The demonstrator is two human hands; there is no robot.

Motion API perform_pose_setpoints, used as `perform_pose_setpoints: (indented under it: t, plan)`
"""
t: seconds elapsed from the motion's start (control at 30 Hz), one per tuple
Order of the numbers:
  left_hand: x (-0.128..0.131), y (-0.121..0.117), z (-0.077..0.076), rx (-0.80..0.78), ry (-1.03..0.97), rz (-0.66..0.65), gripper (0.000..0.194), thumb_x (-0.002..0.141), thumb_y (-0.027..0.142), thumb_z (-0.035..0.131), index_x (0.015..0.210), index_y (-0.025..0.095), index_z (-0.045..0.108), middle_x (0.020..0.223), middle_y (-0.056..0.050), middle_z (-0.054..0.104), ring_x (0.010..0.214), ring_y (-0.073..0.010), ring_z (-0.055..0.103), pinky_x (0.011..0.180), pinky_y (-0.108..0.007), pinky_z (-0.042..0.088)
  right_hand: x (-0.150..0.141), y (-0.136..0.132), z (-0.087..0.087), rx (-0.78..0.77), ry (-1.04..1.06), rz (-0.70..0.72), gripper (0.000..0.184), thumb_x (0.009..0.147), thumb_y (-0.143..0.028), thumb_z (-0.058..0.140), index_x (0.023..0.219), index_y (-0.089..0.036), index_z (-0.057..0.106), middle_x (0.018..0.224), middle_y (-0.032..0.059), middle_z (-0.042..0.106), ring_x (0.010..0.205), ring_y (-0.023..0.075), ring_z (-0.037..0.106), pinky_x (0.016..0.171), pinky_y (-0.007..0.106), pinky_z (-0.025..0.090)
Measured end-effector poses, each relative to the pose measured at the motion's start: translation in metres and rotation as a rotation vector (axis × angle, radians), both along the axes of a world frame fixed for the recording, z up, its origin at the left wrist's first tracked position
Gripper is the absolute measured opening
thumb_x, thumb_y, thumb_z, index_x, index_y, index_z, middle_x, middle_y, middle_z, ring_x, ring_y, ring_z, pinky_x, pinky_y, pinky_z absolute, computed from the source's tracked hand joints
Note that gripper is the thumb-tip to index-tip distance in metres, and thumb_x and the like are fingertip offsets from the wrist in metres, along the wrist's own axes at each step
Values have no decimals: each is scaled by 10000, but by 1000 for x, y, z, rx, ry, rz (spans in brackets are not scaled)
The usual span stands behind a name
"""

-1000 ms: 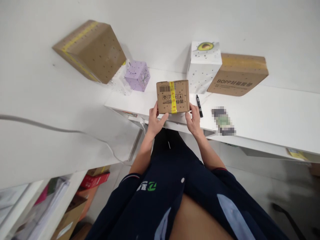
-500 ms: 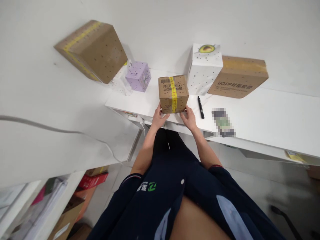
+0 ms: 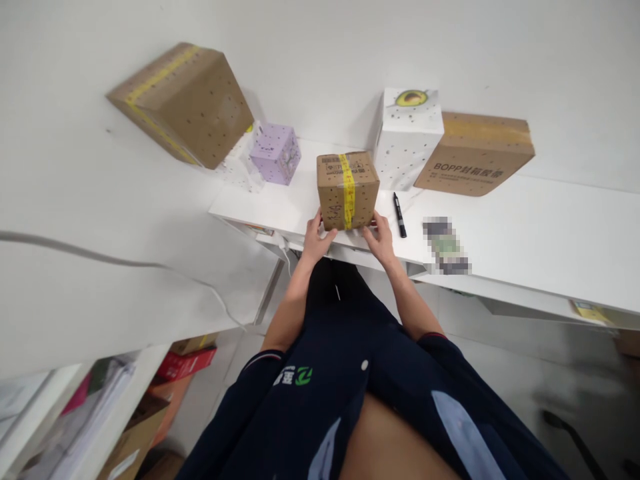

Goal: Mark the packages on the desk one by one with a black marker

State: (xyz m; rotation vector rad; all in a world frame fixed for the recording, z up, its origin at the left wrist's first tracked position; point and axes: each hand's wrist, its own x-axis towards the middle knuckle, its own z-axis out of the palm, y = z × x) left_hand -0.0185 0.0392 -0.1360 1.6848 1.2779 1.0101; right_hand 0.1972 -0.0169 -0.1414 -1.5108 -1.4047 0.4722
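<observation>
A small brown cardboard box [image 3: 331, 197] with a strip of yellow tape down its middle is at the front of the white desk. My left hand [image 3: 317, 240] grips its lower left side, thumb at the near bottom edge. On the opposite side, my right hand [image 3: 380, 238] holds the lower right corner in the same way. Fingertips of both hands are partly hidden beside the box. Just right of it lies a black marker pen [image 3: 399, 215]. Behind stands a tall white box [image 3: 407, 150] with an avocado picture.
Left of the held box are a purple box [image 3: 274, 152] and a large taped carton [image 3: 195, 100]. A flat brown carton [image 3: 473, 160] leans by the wall. A pixelated flat object [image 3: 447, 245] lies on the white desk [image 3: 560, 233]. A cable [image 3: 100, 255] crosses at left.
The held box has tipped slightly back, so its front face shows more and its top less. My hands have kept their hold at the lower sides.
</observation>
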Motion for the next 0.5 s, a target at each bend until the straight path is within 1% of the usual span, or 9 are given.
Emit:
perform_pose_setpoints:
  t: [0.13, 0.23, 0.3, 0.4, 0.5]
  plan:
    - [-4, -10, 17, 53, -4, 12, 807, 803, 500, 725, 1526, 294, 432, 1235, -102, 519, 1212, -275, 569, 1105, -510, 436, -2, -10, 18, 77, 33, -46, 608, 921, -504, 571, 1479, -274, 501, 1114, 84, 561, 1027, 234, 591, 922, 441, 550]
    - [-6, -13, 27, 94, -22, 3, 834, 786, 539, 746, 1527, 315, 434, 1197, -83, 524, 1140, -254, 573, 1084, -504, 449, -3, -13, 32, 136, 37, -45, 585, 932, -504, 567, 1472, -284, 521, 1061, 73, 536, 994, 226, 568, 902, 436, 553]
    - [-7, -15, 32, 79, -50, -3, 854, 778, 537, 756, 1534, 328, 419, 1200, -84, 509, 1135, -254, 577, 1057, -491, 473, -3, -13, 38, 166, 28, -37, 573, 941, -503, 558, 1471, -287, 526, 1038, 70, 528, 986, 225, 558, 902, 438, 549]
    - [-8, -17, 33, 9, -77, -4, 894, 759, 508, 778, 1547, 371, 379, 1241, -84, 475, 1182, -264, 578, 1025, -474, 503, -2, -11, 37, 166, 27, -9, 589, 944, -499, 554, 1494, -297, 497, 1041, 68, 527, 1003, 228, 555, 904, 435, 547]
    - [-8, -16, 27, -19, -52, -21, 980, 728, 494, 812, 1568, 400, 318, 1314, -96, 463, 1225, -276, 567, 1017, -469, 511, -1, -9, 25, 120, 42, 20, 619, 937, -479, 550, 1519, -293, 456, 1083, 73, 523, 1040, 230, 559, 909, 424, 551]
